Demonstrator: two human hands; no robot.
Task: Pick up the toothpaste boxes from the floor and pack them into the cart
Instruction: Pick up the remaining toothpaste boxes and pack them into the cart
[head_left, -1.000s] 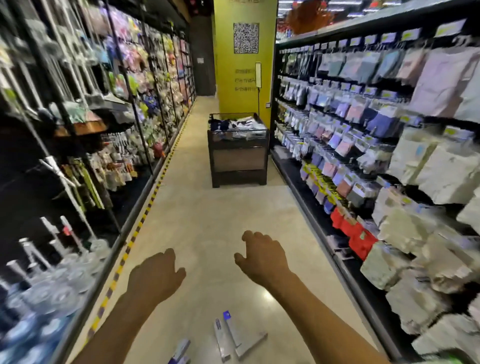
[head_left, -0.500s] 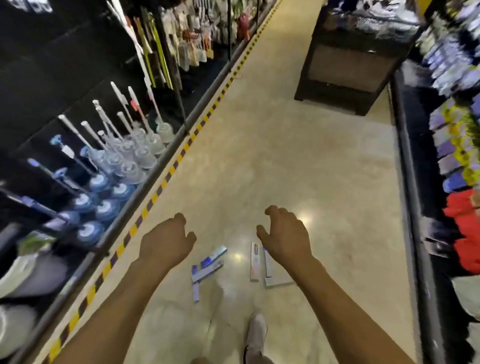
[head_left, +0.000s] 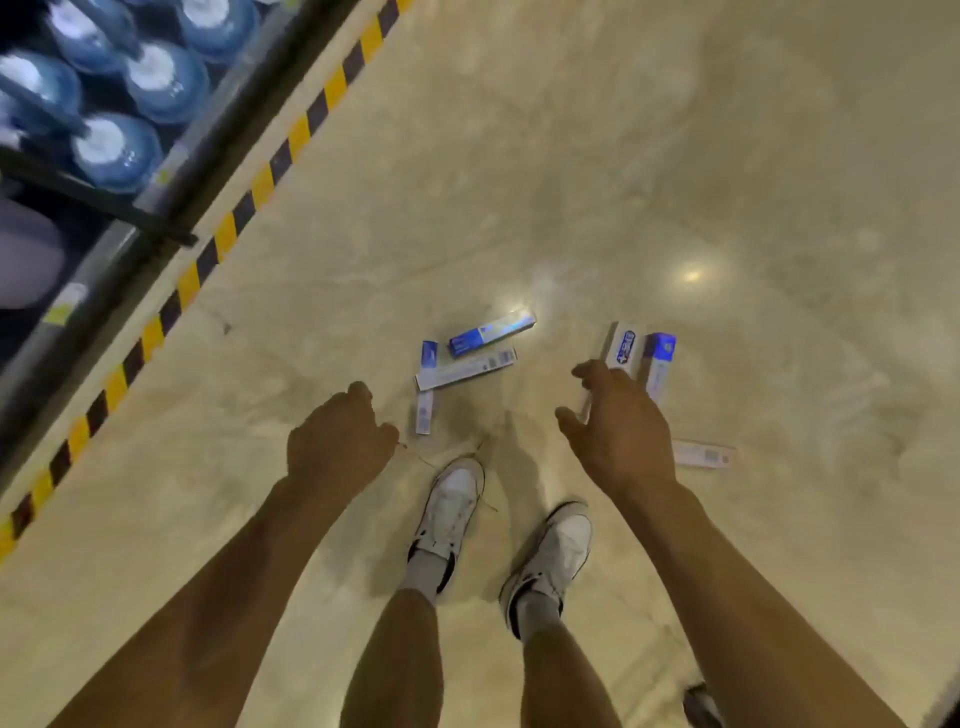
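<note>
We looked straight down at the floor (head_left: 571, 156), where the toothpaste boxes lay in two loose groups just beyond our shoes (head_left: 452, 504). The left group had three: a blue box (head_left: 491, 334) lying slantwise at the far side, a long white box (head_left: 466, 369) just near of it and roughly parallel, and a slim box (head_left: 426, 389) running near to far under the white one's left end. The right group had a white box with blue lettering (head_left: 621, 349) and a box with a blue end (head_left: 658, 364) side by side, touching or nearly so, and a pale box (head_left: 701, 454) lying flat nearer to us, partly hidden by our right hand (head_left: 618, 434).

That right hand hung over the white lettered box with its grip spread, fingers apart and curved, holding nothing; whether the fingertips touched the box we could not tell. Our left hand (head_left: 340, 441) hovered just near and left of the slim box, fingers curled loosely inward, empty. A yellow-and-black stripe (head_left: 218, 244) ran along the floor at the left, beside a shelf of blue bottles (head_left: 117, 150).
</note>
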